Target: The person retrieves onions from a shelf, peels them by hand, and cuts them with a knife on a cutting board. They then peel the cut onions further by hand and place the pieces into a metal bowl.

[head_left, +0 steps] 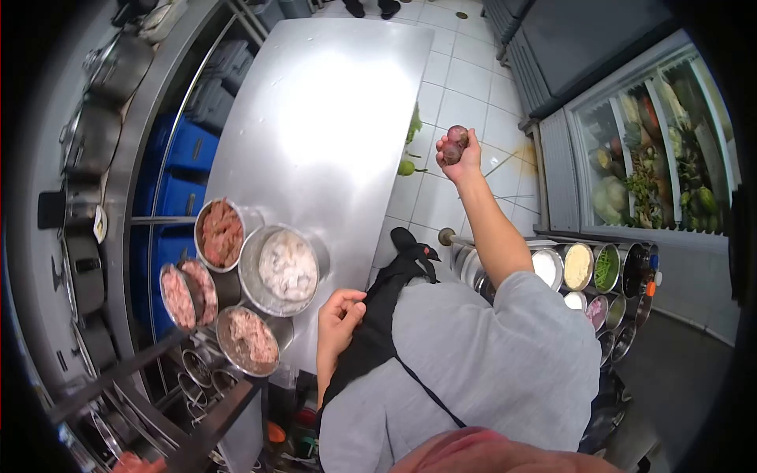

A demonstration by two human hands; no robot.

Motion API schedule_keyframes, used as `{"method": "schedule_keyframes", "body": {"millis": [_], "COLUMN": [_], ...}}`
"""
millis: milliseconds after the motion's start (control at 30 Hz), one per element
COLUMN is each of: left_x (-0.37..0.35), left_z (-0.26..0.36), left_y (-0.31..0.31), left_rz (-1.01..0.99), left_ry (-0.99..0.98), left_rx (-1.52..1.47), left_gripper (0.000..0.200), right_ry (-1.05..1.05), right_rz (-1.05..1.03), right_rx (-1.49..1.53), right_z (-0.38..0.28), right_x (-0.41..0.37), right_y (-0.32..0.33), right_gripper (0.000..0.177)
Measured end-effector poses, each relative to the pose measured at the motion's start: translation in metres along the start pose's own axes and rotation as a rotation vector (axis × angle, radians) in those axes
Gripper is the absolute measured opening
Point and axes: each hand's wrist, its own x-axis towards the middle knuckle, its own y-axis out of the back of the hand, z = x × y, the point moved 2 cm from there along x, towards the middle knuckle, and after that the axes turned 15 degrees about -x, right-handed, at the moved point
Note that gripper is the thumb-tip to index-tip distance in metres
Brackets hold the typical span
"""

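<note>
My right hand [464, 162] is stretched out over the tiled floor, to the right of the steel table. Its fingers are wrapped round red onions [455, 144]; two show. Close to the black apron [374, 327] at my waist is my left hand [339, 319], its fingers loosely bent and nothing visible in them. Left of that hand, a round metal pot [313, 293] holds a pale, whitish food. Around it stand a pot of red meat [221, 234] and a bowl of pink meat pieces [251, 340].
The steel table [331, 118] stretches ahead. Beyond the floor at right, a glass-front fridge [643, 146] shows vegetables. Metal tubs of ingredients [578, 266] line my right side. Lidded pots [91, 138] stand on the left shelf. Another person's feet [371, 8] show at the top.
</note>
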Motion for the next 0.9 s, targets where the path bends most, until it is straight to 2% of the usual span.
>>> {"method": "schedule_keyframes", "body": {"millis": [100, 167, 300, 400, 533, 567, 700, 800, 900], "left_x": [0.023, 0.037, 0.061, 0.084, 0.118, 0.124, 0.17, 0.218, 0.267], "left_z": [0.007, 0.007, 0.008, 0.008, 0.008, 0.011, 0.018, 0.02, 0.025], "left_y": [-0.015, -0.02, -0.029, -0.037, -0.054, -0.06, -0.085, -0.115, -0.15], "left_rz": [-0.01, -0.075, -0.234, -0.324, -0.388, -0.373, -0.296, -0.226, -0.304], "left_ry": [0.004, 0.026, 0.001, 0.035, -0.014, -0.031, -0.042, -0.093, -0.295], "left_rx": [-0.012, -0.033, -0.072, -0.079, -0.107, -0.11, 0.005, 0.219, 0.737], "left_gripper": [0.019, 0.021, 0.025, 0.029, 0.033, 0.032, 0.026, 0.025, 0.023], "right_ry": [0.002, 0.002, -0.026, -0.01, 0.078, 0.062, 0.067, 0.116, 0.138], "right_rz": [0.064, 0.051, 0.164, 0.205, 0.121, 0.205, 0.288, 0.305, 0.329], "right_rx": [-0.07, -0.092, -0.152, -0.189, -0.207, -0.206, -0.145, -0.088, -0.014], "right_z": [-0.011, -0.016, -0.028, -0.054, -0.09, -0.098, -0.129, -0.152, -0.171], "right_x": [0.013, 0.015, 0.0, -0.028, -0.036, -0.034, -0.025, -0.015, -0.006], "right_y": [0.027, 0.048, 0.082, 0.092, 0.122, 0.131, 0.147, 0.163, 0.179], "right_gripper": [0.049, 0.049, 0.051, 0.052, 0.051, 0.05, 0.048, 0.048, 0.049]}}
